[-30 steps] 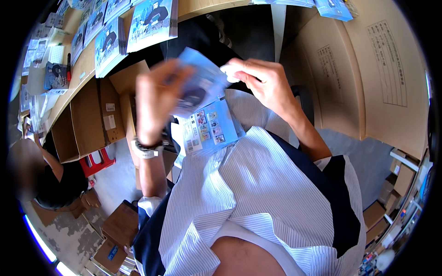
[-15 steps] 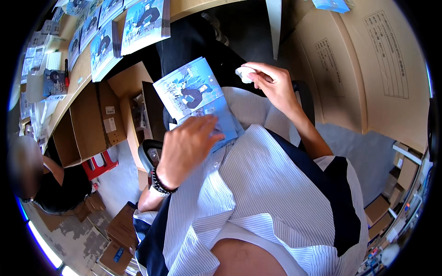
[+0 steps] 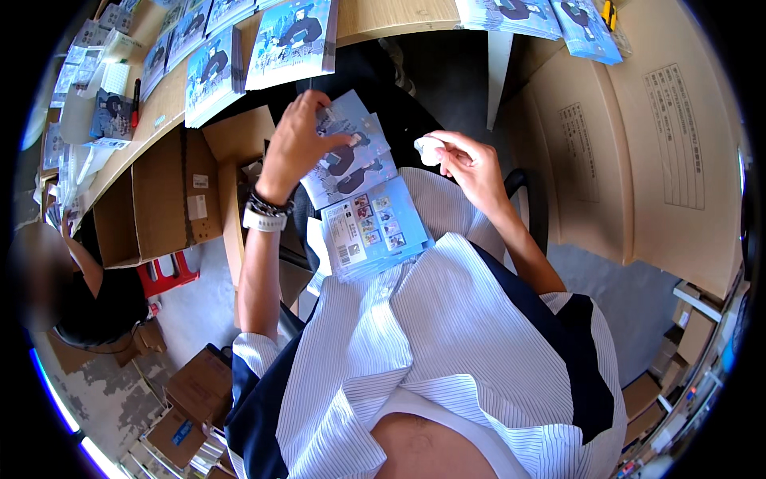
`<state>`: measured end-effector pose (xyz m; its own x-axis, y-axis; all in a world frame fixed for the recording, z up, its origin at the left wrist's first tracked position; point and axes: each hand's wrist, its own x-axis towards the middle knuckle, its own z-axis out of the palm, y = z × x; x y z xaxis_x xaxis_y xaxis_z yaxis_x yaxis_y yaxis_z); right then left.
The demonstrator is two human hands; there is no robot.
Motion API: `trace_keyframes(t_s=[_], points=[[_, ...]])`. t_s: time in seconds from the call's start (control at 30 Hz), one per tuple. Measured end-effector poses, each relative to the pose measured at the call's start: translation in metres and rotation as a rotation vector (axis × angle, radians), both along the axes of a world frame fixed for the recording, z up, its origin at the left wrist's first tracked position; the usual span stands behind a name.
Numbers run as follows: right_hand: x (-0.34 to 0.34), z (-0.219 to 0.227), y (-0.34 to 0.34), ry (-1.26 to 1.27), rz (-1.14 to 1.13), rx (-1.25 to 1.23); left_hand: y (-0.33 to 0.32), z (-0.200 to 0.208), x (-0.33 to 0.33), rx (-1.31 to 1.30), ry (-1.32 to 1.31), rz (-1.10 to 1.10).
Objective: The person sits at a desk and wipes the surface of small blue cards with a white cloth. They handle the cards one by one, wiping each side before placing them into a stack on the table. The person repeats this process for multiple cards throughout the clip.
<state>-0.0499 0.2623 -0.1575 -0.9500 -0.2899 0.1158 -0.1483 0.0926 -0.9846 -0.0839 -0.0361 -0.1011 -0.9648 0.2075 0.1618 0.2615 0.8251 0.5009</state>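
Several blue illustrated booklets lie on my lap. The upper ones (image 3: 349,164) show a figure in dark clothes, and two of these covers overlap unevenly. Below them, the lower stack (image 3: 375,227) shows a back face with small pictures and a barcode. My left hand (image 3: 297,150), wearing a dark beaded bracelet and a white band, is at the left edge of the upper booklets. Its thumb is stretched across the top cover, wide of the other fingers. To the right of the booklets, my right hand (image 3: 469,164) pinches a small white rounded object (image 3: 428,150), its exact kind unclear.
Stacks of similar booklets (image 3: 294,40) line the wooden table (image 3: 383,20). Large cardboard boxes (image 3: 590,152) stand at right; an open carton (image 3: 163,191) is under the table. A person in black (image 3: 100,279) sits at far left near a red stool (image 3: 167,275).
My left hand has moved up from the lower stack to the upper booklets, uncovering the back face with small pictures. A second cover now shows. My right hand still pinches the white object.
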Motion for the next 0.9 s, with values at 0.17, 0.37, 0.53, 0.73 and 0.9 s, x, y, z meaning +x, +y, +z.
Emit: trace_keyframes(t_s=[0.17, 0.37, 0.53, 0.73, 0.9], points=[[-0.007, 0.018, -0.007, 0.036, -0.045, -0.060, 0.011, 0.046, 0.016, -0.106, -0.057, 0.024], [-0.023, 0.073, -0.026, 0.234, -0.072, -0.127, 0.042, 0.086, 0.048, -0.191, -0.055, -0.131], [-0.027, 0.088, -0.036, 0.301, 0.030, -0.089, 0.047, 0.095, 0.049, -0.156, -0.024, -0.138], [-0.024, 0.091, -0.028, 0.405, 0.060, 0.089, 0.029, 0.091, 0.049, 0.126, 0.001, 0.023], [0.006, 0.035, -0.003, 0.241, 0.189, 0.299, -0.020, 0.131, 0.047, 0.438, 0.181, 0.295]])
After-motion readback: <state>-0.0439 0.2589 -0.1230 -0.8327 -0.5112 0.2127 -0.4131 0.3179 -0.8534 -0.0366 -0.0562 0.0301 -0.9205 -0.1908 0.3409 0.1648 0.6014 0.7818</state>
